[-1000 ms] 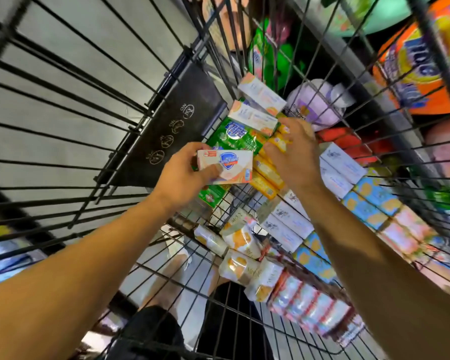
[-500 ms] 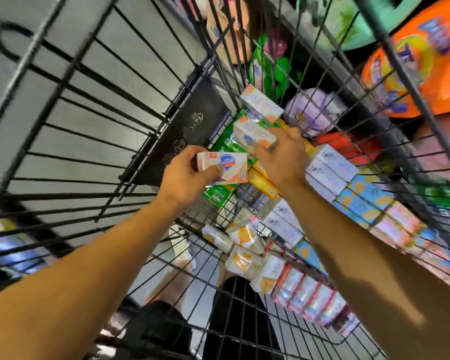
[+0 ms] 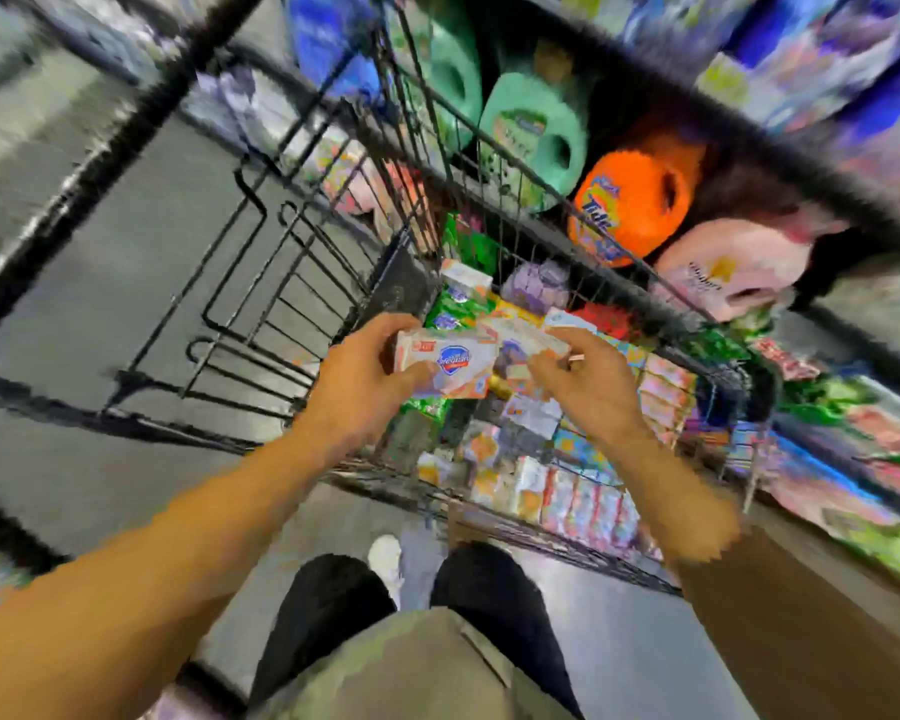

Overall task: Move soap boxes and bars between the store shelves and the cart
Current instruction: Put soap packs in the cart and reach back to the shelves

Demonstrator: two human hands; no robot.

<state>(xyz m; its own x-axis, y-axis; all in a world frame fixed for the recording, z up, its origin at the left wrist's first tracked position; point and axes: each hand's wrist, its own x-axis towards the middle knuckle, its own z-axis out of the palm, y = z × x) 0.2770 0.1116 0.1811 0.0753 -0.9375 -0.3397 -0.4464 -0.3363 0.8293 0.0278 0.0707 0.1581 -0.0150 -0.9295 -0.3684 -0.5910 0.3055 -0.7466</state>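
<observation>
My left hand grips a white and orange soap box with a blue shield logo, held above the black wire cart. Just to its right, my right hand holds a second pale soap box by its end; the two boxes touch or overlap. Below my hands, the cart holds several soap boxes and wrapped bars in white, orange, blue and green. The frame is blurred by motion.
Store shelves rise on the right with green jugs, an orange detergent jug and a pink bag. Grey floor lies to the left. My legs and a white shoe show below.
My right hand lifted a pale soap box out of the cart pile and brought it beside the box in my left hand. The view swung up, showing the cart rim and shelves.
</observation>
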